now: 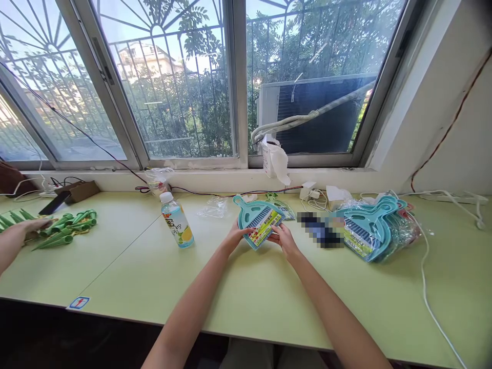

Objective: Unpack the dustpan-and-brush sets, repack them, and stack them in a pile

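A teal mini dustpan (pixel 251 209) with a dark bristled brush and a printed label card is tilted up above the middle of the table. My left hand (pixel 235 238) grips its left edge, thumb over the front. On the lower right side, my right hand (pixel 285 240) closes on the same dustpan, thumb near the label. Behind it lies a light green dustpan set (pixel 282 206), partly hidden. To the right is a pile of similar teal dustpans (pixel 380 218), some in clear plastic.
A drink bottle (pixel 177 225) stands left of my hands. Clear plastic wrap (pixel 216 206) lies behind. At far left, another person's hand (pixel 33 227) touches green cone-shaped pieces (pixel 63 229). A blurred dark object (pixel 321 230) and a white cable (pixel 425 271) are on the right.
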Available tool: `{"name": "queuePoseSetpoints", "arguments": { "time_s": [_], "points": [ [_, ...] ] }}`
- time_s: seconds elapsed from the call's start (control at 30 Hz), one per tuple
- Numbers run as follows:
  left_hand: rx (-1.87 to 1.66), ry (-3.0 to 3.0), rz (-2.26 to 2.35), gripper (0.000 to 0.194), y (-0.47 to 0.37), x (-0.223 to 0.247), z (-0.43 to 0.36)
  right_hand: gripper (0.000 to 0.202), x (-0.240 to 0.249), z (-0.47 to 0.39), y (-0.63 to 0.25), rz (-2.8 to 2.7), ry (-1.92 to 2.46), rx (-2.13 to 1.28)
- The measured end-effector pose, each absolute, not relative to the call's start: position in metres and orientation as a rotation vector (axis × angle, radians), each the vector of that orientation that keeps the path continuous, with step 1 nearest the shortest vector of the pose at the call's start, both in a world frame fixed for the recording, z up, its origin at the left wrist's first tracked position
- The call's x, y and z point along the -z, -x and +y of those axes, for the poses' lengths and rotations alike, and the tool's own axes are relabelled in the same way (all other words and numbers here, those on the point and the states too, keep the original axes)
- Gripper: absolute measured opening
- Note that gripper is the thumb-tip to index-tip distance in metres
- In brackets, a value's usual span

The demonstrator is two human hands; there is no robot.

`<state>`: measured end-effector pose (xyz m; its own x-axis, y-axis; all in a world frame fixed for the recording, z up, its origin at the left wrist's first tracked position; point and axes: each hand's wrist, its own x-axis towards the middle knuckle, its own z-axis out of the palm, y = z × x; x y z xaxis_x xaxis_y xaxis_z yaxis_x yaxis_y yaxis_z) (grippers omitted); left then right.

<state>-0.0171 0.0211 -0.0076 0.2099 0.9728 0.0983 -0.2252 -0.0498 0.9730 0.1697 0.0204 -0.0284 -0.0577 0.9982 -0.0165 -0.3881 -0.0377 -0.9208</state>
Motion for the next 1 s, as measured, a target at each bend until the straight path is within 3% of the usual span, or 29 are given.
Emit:
{"name": "queuePoseSetpoints", "arguments": {
  "time_s": [0.3,1.0],
  "points": [
    [-1.199,-1.193,0.85,0.069,0.018,0.004,0.02,0.039,0.025,0.016,-0.169,-1.021,0.849,-1.415],
    [-0.994,-1.268,0.828,0.072,0.033,0.005,0.021,0.037,0.019,0.01,-0.17,-0.95,0.894,-1.344]
  ]
}}
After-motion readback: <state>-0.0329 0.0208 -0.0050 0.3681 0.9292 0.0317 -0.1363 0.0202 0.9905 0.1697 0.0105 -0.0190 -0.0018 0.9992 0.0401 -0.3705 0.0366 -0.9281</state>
